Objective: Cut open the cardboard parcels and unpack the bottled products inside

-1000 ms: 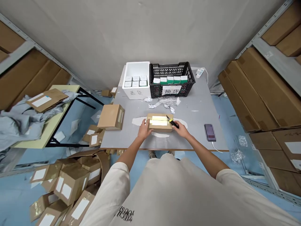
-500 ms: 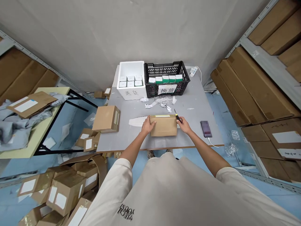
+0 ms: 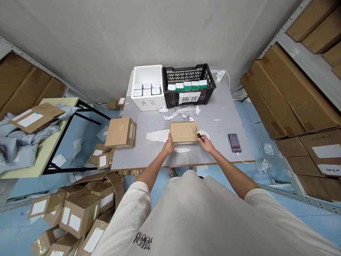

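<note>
A small brown cardboard box [image 3: 184, 132] lies on the grey table in front of me. My left hand [image 3: 168, 145] grips the box by its left end, near the front corner. At the box's right end is my right hand [image 3: 205, 143], closed around a black and yellow utility knife [image 3: 199, 134]. The knife's blade points up and away from me, over the right edge of the box top. Whether the right fingers also touch the box is hard to tell.
A white foam box [image 3: 147, 103] and a black crate [image 3: 189, 85], both holding small white cartons, stand at the table's back. Another cardboard box [image 3: 118, 131] sits left. Crumpled plastic wrap [image 3: 186, 110], a phone [image 3: 234, 143] and a charger [image 3: 220, 75] lie about. Stacked cartons [image 3: 289, 85] line the right.
The box has tipped over: its taped face no longer shows on top, and a plain broad face is up. It sits slightly farther from me, both hands moving with it.
</note>
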Demonstrator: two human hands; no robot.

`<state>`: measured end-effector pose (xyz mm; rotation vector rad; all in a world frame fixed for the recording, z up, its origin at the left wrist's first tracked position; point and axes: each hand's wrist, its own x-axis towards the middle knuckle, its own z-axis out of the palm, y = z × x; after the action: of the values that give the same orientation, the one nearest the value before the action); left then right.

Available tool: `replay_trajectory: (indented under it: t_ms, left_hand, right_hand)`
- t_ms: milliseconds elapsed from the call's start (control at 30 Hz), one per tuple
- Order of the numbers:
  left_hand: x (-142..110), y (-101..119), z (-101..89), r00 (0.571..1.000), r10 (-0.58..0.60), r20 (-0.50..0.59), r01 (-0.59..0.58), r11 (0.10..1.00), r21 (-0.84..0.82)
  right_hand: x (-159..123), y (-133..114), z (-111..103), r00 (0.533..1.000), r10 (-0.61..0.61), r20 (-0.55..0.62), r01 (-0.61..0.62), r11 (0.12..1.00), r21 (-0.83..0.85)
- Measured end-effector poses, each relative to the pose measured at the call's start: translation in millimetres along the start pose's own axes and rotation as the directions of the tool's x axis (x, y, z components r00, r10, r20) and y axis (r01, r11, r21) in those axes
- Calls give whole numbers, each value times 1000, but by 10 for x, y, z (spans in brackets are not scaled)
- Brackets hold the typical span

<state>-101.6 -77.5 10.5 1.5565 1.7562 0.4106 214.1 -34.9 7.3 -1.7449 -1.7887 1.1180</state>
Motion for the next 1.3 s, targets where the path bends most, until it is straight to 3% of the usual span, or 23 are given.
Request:
replay_trajectory:
  t_ms: [233,467,600,667,767,900,1100,1300]
  left_hand:
    - [-84,132,-186,996,-69,-61,69,998,1]
    - [-48,315,-303,977,-130,-167,124,991,-46]
    - [42,323,-249,963,-56,-263,28,994,-110]
    - [40,314,-211,956,48,-291,-68,996,-58]
    - [-19,324,-152,945,200,-259,-163,974,158]
    - [-84,394,-78,955,220,-201,-129,913,387]
    - [-22,410,-47,943,293,-161,-192,870,455]
    - [37,349,-91,938,323,-127,-247,877,412]
  right_hand:
    - [-18,-90,-178,995,-36,-90,35,999,-15]
    - [147,-178,-265,988,-1,-157,16,995,98]
    - [305,-223,-302,986,0,-164,41,967,252]
    - [365,-256,-331,987,-18,-158,63,957,284]
    - [405,-321,-364,987,-56,-150,87,974,211]
    - [406,-420,-396,973,-140,-182,162,981,109]
    - [506,-709,-497,962,-272,29,273,959,-77]
    - [743,-1236,-406,883,-371,286,456,821,-344]
